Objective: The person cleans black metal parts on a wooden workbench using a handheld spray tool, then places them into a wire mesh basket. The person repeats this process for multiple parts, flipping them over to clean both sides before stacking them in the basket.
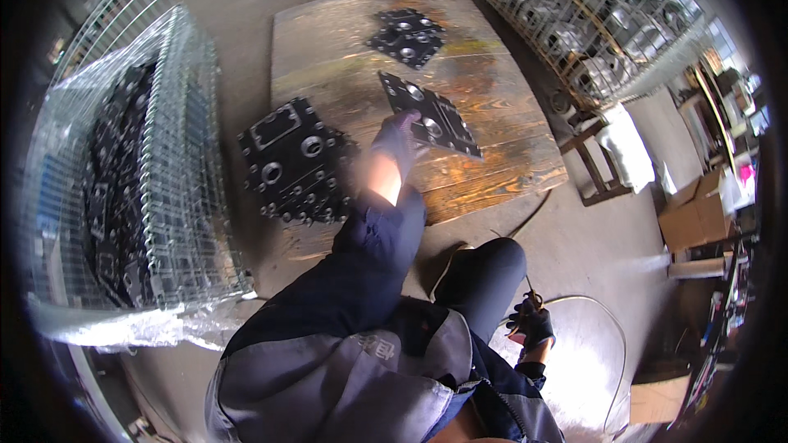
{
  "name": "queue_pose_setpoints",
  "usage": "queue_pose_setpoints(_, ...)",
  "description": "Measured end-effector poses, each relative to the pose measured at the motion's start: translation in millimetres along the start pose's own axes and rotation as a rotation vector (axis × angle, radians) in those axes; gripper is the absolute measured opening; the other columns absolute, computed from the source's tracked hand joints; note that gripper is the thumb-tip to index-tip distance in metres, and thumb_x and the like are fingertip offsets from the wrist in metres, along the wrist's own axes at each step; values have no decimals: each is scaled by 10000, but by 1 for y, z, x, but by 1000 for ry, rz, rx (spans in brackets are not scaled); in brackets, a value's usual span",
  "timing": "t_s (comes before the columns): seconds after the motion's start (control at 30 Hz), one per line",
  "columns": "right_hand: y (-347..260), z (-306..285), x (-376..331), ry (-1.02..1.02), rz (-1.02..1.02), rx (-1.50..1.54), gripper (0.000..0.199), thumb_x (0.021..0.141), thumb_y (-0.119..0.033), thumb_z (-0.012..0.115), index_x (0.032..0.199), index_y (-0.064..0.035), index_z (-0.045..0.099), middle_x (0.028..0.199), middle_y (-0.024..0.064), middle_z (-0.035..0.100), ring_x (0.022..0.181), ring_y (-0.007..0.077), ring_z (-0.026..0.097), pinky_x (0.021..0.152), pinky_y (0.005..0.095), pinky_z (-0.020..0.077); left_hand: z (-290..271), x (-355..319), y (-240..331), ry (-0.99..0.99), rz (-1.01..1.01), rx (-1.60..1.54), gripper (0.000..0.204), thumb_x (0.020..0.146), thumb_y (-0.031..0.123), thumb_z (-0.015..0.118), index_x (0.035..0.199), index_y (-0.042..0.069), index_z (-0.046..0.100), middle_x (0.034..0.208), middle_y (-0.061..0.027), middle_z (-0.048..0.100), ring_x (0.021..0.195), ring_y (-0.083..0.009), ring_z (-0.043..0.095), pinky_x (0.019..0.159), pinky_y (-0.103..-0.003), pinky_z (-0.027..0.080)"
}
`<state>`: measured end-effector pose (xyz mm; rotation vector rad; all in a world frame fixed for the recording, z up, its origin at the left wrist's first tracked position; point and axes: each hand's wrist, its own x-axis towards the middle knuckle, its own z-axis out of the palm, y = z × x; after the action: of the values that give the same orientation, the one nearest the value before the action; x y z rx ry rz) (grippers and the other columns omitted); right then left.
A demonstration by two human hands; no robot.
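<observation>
My left hand [400, 141], in a greyish-purple glove, reaches over the wooden tabletop [484, 107]. Its fingers close on the near edge of a black metal plate [443, 121] with round holes, which looks tilted. Left of that arm sit larger black cast plates [300, 166] with holes and studs, partly overlapping at the table's left edge. More black plates [406, 38] lie at the far side of the table. Low at my right side, my right hand [533, 326] in a dark glove is wrapped round a small tool [532, 299] with yellowish and red parts and a thin rod; its exact kind is unclear.
A wire cage [182, 115] wrapped in clear film, full of black castings, stands close on the left. Another wire cage [566, 33] with silvery metal parts is at the far right. A thin hose [611, 324] curves over the floor near cardboard boxes [694, 217].
</observation>
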<state>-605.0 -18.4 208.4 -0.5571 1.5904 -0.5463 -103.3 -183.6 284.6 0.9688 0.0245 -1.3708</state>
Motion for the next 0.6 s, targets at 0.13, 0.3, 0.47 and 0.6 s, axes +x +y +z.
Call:
queue_pose_setpoints(0.13, 9, -11, 8, 11, -27, -42, 325, 919, -310, 627, 1107, -52, 570, 890, 128, 631, 658, 283, 656, 529, 445, 577, -45, -58, 52, 103, 134, -190, 371, 773, 192, 717, 1113, 132, 581, 1137, -138, 595, 1050, -376, 600, 886, -581, 487)
queue_pose_setpoints(0.3, 10, -13, 67, -119, -253, -220, 383, 913, -402, 630, 1017, -33, 607, 793, 77, 621, 625, 241, 626, 528, 410, 548, -197, -96, 78, 232, 1063, 649, 274, 840, 147, 659, 1101, 109, 583, 1154, -160, 590, 1067, -346, 589, 870, -548, 543)
queue_pose_setpoints(0.47, -39, -6, 76, 16, -213, -267, 368, 880, -470, 652, 893, -103, 679, 648, -49, 572, 519, 89, 503, 471, 261, 386, -264, -127, 69, 275, 826, 759, 382, 882, 192, 641, 1245, 117, 550, 1168, -150, 598, 1061, -344, 598, 904, -468, 535)
queue_pose_setpoints(0.6, -87, 10, 88, -42, -276, -319, 348, 910, -418, 637, 879, -74, 678, 639, -4, 573, 523, 133, 530, 476, 289, 420, -300, -160, 103, 420, 433, 1797, 475, 896, 295, 619, 1346, 179, 520, 1196, -226, 599, 1090, -394, 569, 941, -438, 453)
